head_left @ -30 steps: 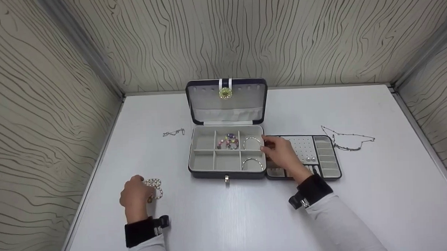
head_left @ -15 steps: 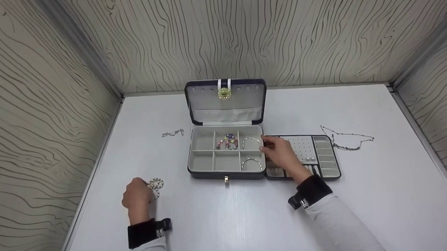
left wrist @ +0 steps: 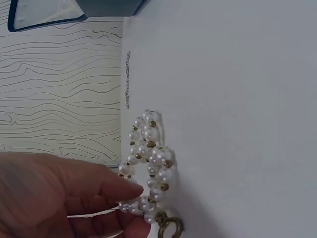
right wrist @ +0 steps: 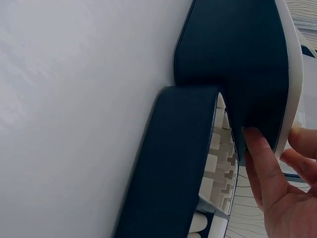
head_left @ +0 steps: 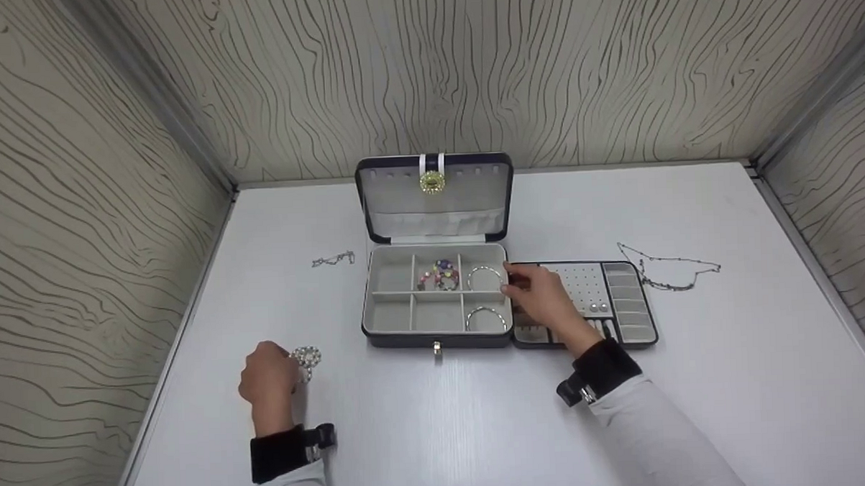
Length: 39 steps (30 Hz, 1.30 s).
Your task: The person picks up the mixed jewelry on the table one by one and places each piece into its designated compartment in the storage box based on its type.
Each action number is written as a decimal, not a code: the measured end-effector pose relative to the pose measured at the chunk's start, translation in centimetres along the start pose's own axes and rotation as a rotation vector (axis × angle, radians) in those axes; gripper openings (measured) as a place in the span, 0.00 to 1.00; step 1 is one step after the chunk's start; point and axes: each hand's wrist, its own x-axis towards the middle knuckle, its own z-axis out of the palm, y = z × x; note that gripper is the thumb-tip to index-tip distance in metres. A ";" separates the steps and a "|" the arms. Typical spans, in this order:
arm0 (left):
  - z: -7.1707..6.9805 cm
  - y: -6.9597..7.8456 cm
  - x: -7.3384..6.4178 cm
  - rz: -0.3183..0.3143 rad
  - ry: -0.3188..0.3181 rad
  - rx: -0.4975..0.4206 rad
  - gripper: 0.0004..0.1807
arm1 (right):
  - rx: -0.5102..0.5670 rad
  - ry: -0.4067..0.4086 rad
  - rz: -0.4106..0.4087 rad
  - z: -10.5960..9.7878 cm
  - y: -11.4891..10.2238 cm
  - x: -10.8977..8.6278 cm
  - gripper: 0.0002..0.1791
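Observation:
My left hand [head_left: 270, 378] pinches a strand of pearls [left wrist: 153, 171] between thumb and fingers, just above the table at the front left. Small gold beads sit between the pearls, and a brass-coloured ring [left wrist: 172, 227] hangs at one end. My right hand [head_left: 546, 296] grips the right wall of an open navy jewelry box [head_left: 437, 340], with the thumb and fingers on either side of that wall. Inside the box, colourful beaded bracelets [head_left: 441, 275] lie in the back middle compartment. One silver bangle [head_left: 485, 319] leans in the front right compartment, another bangle [head_left: 484, 270] in the back right one.
A jewelry tray [head_left: 632, 293] holding pearl earrings [head_left: 599, 308] adjoins the box's right side, partly behind my right hand. A fine chain [head_left: 334, 259] lies left of the box, a longer necklace [head_left: 671, 285] at the far right. Patterned walls [head_left: 427, 78] enclose the table.
My left hand has drifted slightly to the right with the pearls, whose loops have shifted and bunched together. My right hand stays on the box wall.

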 end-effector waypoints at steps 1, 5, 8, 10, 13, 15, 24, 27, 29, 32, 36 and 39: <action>0.0 0.1 0.0 0.006 0.010 -0.008 0.13 | 0.002 0.000 0.003 0.0 0.0 0.0 0.27; -0.3 0.5 -0.3 0.055 0.071 -0.047 0.11 | 0.012 0.001 0.010 0.1 -0.1 0.0 0.27; -0.4 1.1 -0.4 0.101 0.111 -0.087 0.09 | 0.019 -0.001 0.013 0.1 0.0 -0.1 0.27; -0.5 1.5 -0.4 0.123 0.131 -0.110 0.08 | 0.024 -0.003 0.013 0.1 0.0 -0.1 0.27; -0.7 2.2 -0.6 0.142 0.143 -0.153 0.08 | 0.023 -0.003 0.008 0.1 0.0 -0.1 0.27; -1.0 2.8 -0.7 0.150 0.136 -0.195 0.09 | 0.021 0.000 0.002 0.1 0.1 -0.1 0.27; -1.9 5.9 -1.6 0.272 0.100 -0.428 0.10 | 0.008 0.005 0.007 0.0 0.2 -0.1 0.27; -2.4 7.3 -2.1 0.349 0.111 -0.478 0.09 | 0.011 0.007 0.006 0.1 0.2 -0.1 0.27; -2.7 8.3 -2.5 0.403 0.126 -0.502 0.08 | 0.012 0.008 0.000 0.1 0.2 -0.1 0.27; -2.8 9.8 -3.2 0.474 0.138 -0.531 0.07 | 0.011 0.009 -0.006 0.2 0.2 0.0 0.27; -2.1 11.9 -4.0 0.578 0.113 -0.548 0.06 | 0.007 0.012 -0.001 0.1 0.1 0.0 0.27; -0.8 13.5 -4.5 0.655 0.055 -0.531 0.05 | 0.013 0.012 0.001 0.1 0.1 0.1 0.27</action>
